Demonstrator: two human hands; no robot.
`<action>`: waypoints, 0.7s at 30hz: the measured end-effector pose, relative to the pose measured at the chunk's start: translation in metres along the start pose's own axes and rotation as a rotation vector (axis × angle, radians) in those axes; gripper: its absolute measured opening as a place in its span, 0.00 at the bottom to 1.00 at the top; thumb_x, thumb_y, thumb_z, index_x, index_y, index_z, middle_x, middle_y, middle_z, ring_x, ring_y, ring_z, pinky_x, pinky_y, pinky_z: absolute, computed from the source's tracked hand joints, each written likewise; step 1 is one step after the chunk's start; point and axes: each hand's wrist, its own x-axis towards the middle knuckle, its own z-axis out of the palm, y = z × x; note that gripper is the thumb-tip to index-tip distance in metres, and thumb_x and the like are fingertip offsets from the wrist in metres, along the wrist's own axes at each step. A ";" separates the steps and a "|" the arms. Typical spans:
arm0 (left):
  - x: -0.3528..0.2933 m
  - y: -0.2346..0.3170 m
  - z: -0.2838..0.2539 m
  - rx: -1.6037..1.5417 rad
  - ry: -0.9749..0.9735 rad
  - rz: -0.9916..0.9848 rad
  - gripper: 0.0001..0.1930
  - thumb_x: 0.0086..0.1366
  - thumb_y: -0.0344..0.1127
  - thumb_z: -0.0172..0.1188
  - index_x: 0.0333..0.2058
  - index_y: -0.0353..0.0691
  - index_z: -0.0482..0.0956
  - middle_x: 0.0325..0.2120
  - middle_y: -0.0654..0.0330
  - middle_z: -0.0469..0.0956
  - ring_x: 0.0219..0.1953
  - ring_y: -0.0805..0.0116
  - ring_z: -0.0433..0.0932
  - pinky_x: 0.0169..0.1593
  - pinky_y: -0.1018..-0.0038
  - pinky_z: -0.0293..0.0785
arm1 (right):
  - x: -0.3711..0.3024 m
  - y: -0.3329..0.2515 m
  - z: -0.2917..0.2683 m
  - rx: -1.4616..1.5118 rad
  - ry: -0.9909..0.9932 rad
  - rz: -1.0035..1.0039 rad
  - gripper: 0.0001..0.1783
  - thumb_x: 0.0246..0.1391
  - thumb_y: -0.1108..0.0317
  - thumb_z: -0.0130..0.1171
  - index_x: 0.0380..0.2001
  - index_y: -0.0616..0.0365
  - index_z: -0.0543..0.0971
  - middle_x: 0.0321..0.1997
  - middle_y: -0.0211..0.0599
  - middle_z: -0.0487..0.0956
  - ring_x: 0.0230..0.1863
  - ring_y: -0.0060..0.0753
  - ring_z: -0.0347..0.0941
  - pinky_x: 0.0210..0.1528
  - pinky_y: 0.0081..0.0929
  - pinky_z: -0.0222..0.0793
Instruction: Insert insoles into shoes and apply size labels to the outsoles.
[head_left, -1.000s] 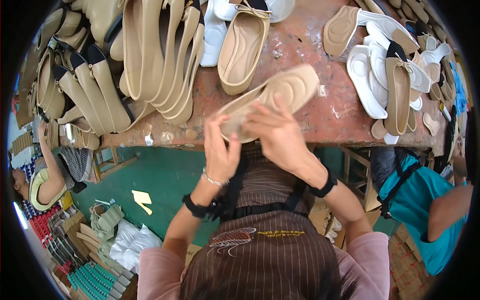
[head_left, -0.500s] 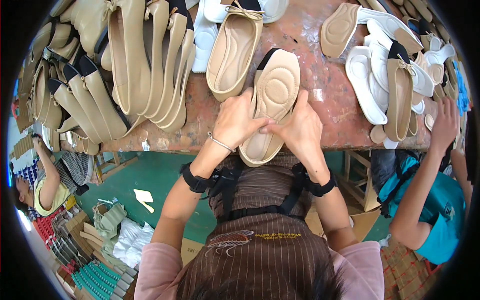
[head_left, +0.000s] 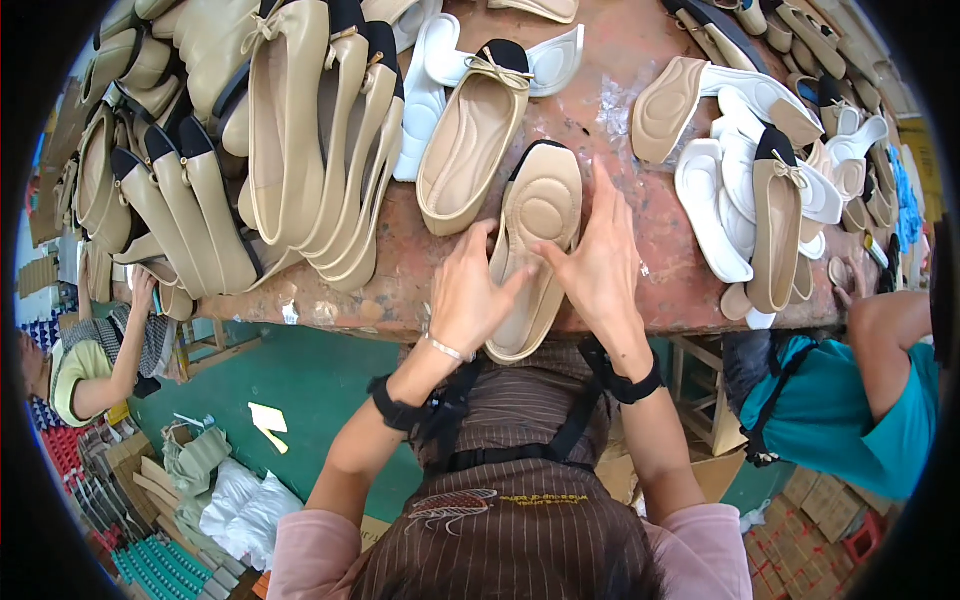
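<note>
Near the table's front edge lies a beige flat shoe [head_left: 532,325] with a black toe, its heel toward me. A padded beige insole [head_left: 550,200] rests on its front part and covers most of the toe. My left hand [head_left: 468,298] is curled against the left side of the shoe, thumb over the opening. On the other side my right hand [head_left: 602,262] is open, fingers stretched out, with its thumb on the insole. A finished-looking flat with a bow, the bow shoe [head_left: 470,150], lies just beyond my left hand.
Rows of beige shoes [head_left: 290,150] crowd the left of the worn red table [head_left: 400,300]. At right are white insoles [head_left: 705,210], a loose beige insole [head_left: 665,110] and another bow shoe [head_left: 775,235]. Co-workers sit at both sides, one in a teal shirt [head_left: 850,400].
My right hand has opened, its fingers now stretched away from the shoe. My thumbs, together before, have moved apart. The whole view has shifted, so the table sits slightly lower.
</note>
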 end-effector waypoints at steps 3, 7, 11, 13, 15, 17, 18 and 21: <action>-0.038 -0.003 0.004 -0.163 0.148 0.257 0.52 0.51 0.45 0.76 0.68 0.30 0.56 0.60 0.34 0.68 0.59 0.41 0.73 0.59 0.57 0.70 | 0.004 -0.020 -0.018 0.467 0.055 -0.133 0.43 0.39 0.75 0.73 0.60 0.65 0.66 0.53 0.54 0.74 0.55 0.57 0.72 0.54 0.41 0.71; -0.068 -0.028 0.025 -0.268 0.104 0.493 0.64 0.46 0.41 0.78 0.71 0.28 0.38 0.70 0.32 0.45 0.71 0.32 0.51 0.72 0.48 0.48 | -0.035 -0.028 -0.025 0.199 -0.127 -0.339 0.24 0.39 0.79 0.66 0.43 0.66 0.73 0.52 0.58 0.74 0.58 0.63 0.71 0.65 0.51 0.62; -0.054 -0.045 0.045 -0.249 0.187 0.549 0.60 0.47 0.42 0.76 0.70 0.28 0.44 0.69 0.35 0.51 0.70 0.38 0.57 0.71 0.41 0.45 | -0.077 -0.021 0.009 -0.025 -0.030 -0.333 0.14 0.46 0.79 0.55 0.40 0.67 0.73 0.57 0.64 0.75 0.62 0.63 0.70 0.72 0.59 0.51; -0.050 -0.047 0.047 -0.240 0.194 0.555 0.57 0.47 0.47 0.75 0.68 0.26 0.50 0.68 0.37 0.56 0.68 0.39 0.61 0.71 0.39 0.42 | -0.066 -0.022 0.020 -0.044 -0.001 -0.315 0.14 0.49 0.78 0.53 0.41 0.68 0.74 0.57 0.64 0.75 0.61 0.61 0.71 0.73 0.58 0.50; -0.050 -0.046 0.045 -0.203 0.208 0.580 0.58 0.47 0.47 0.75 0.68 0.26 0.49 0.68 0.37 0.56 0.67 0.39 0.62 0.71 0.38 0.40 | -0.036 -0.021 0.034 -0.216 0.121 -0.387 0.17 0.52 0.76 0.51 0.45 0.71 0.76 0.56 0.64 0.76 0.57 0.57 0.75 0.74 0.55 0.48; -0.047 -0.054 0.050 -0.115 0.304 0.639 0.63 0.46 0.49 0.76 0.69 0.25 0.42 0.68 0.37 0.58 0.64 0.37 0.67 0.72 0.38 0.38 | 0.000 -0.029 0.033 -0.263 -0.072 -0.260 0.19 0.52 0.76 0.51 0.48 0.72 0.75 0.52 0.61 0.78 0.57 0.55 0.75 0.74 0.56 0.47; -0.048 -0.053 0.051 -0.120 0.300 0.642 0.63 0.46 0.49 0.76 0.69 0.25 0.42 0.68 0.37 0.58 0.64 0.37 0.67 0.72 0.38 0.38 | 0.013 -0.033 0.027 -0.304 -0.273 -0.138 0.22 0.52 0.76 0.52 0.52 0.72 0.75 0.49 0.57 0.80 0.58 0.52 0.75 0.74 0.57 0.45; -0.048 -0.054 0.052 -0.085 0.279 0.613 0.66 0.46 0.50 0.76 0.70 0.27 0.36 0.68 0.36 0.57 0.63 0.36 0.67 0.72 0.37 0.37 | -0.008 -0.024 0.030 -0.265 -0.216 -0.233 0.32 0.51 0.73 0.54 0.60 0.77 0.67 0.59 0.65 0.71 0.65 0.60 0.65 0.74 0.62 0.42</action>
